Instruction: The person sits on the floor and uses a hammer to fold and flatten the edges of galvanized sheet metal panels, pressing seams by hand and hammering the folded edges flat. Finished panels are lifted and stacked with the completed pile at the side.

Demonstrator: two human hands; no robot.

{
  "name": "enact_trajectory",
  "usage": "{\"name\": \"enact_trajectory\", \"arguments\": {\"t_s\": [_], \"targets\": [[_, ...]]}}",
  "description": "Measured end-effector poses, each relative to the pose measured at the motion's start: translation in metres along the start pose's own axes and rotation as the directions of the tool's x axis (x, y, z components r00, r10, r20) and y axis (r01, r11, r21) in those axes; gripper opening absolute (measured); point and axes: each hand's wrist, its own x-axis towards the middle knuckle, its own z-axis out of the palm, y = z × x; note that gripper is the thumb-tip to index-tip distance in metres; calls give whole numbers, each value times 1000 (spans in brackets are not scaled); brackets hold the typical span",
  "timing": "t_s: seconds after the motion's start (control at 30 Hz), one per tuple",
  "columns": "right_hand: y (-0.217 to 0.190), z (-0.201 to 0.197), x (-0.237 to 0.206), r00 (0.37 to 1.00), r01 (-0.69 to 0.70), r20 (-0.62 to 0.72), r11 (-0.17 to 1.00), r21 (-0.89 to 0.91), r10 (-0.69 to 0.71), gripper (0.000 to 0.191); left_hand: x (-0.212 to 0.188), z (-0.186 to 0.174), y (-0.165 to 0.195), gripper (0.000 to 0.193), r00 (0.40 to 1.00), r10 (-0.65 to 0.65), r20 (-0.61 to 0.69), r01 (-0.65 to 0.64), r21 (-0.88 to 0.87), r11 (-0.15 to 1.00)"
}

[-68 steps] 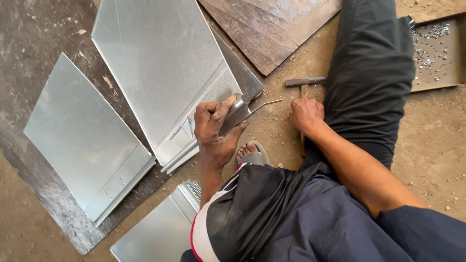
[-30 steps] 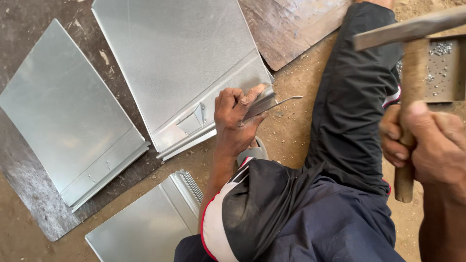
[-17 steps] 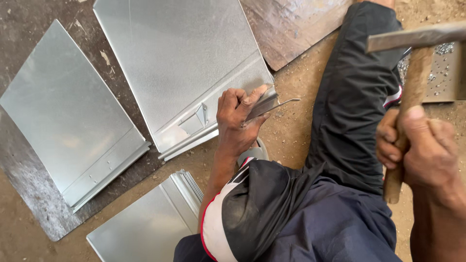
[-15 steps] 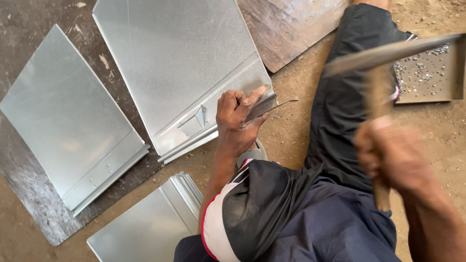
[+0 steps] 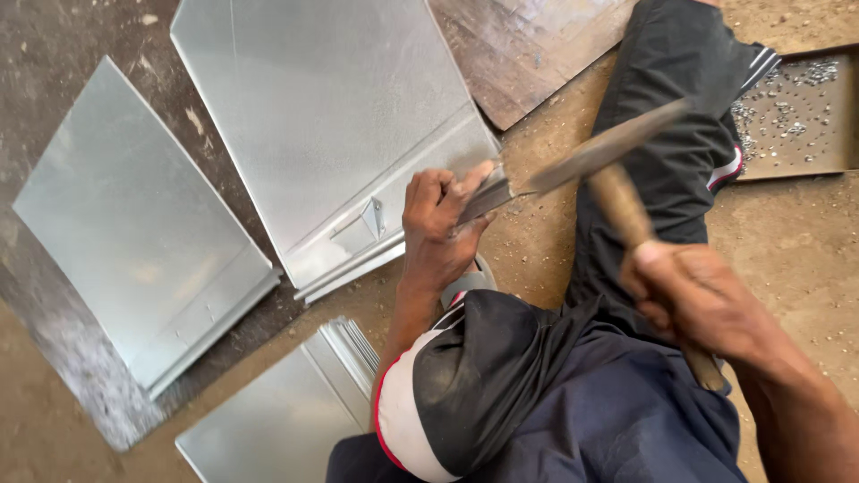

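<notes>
My left hand (image 5: pixel 440 231) grips a flat metal chisel (image 5: pixel 490 195) at the near corner of a large galvanized sheet (image 5: pixel 331 116) lying on the ground. The chisel's thin end points right, toward the hammer. My right hand (image 5: pixel 693 300) is closed around the wooden handle of a hammer (image 5: pixel 608 170), whose blurred metal head is right next to the chisel's end. A small folded tab (image 5: pixel 369 219) stands up on the sheet just left of my left hand. My legs in dark trousers stretch out under both hands.
A second metal sheet (image 5: pixel 134 224) lies at left and a stack of folded sheets (image 5: pixel 286 411) at the bottom. A dark wooden board (image 5: pixel 528 45) lies at the top. A shallow tray with several small rivets (image 5: pixel 792 116) sits at right on the sandy ground.
My right hand picked the hammer up from the ground, raised it high, and has swung it down leftward to the chisel. My left hand has stayed on the chisel at the sheet's corner.
</notes>
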Motion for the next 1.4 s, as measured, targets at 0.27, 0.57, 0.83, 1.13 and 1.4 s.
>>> {"name": "enact_trajectory", "arguments": {"t_s": [0.27, 0.57, 0.83, 1.13, 1.4], "targets": [[18, -6, 5, 997, -55, -61, 998, -12, 54, 47, 2, 4, 3, 74, 1000, 15, -19, -15, -13, 1000], [25, -15, 8, 958, 237, -222, 939, 249, -183, 47, 1, 2, 2, 75, 1000, 1, 16, -1, 21, 1000], [90, 54, 122, 996, -87, 17, 971, 223, 85, 37, -2, 29, -23, 73, 997, 63, 44, -70, 190, 979], [87, 104, 162, 992, 31, 100, 609, -793, 80, 50, 32, 103, -44, 60, 981, 184, -60, -152, 348, 925], [78, 171, 188, 968, -64, 243, 864, 500, -68, 67, 9, -31, -98, 72, 952, -90, -291, 166, 249, 954]]}}
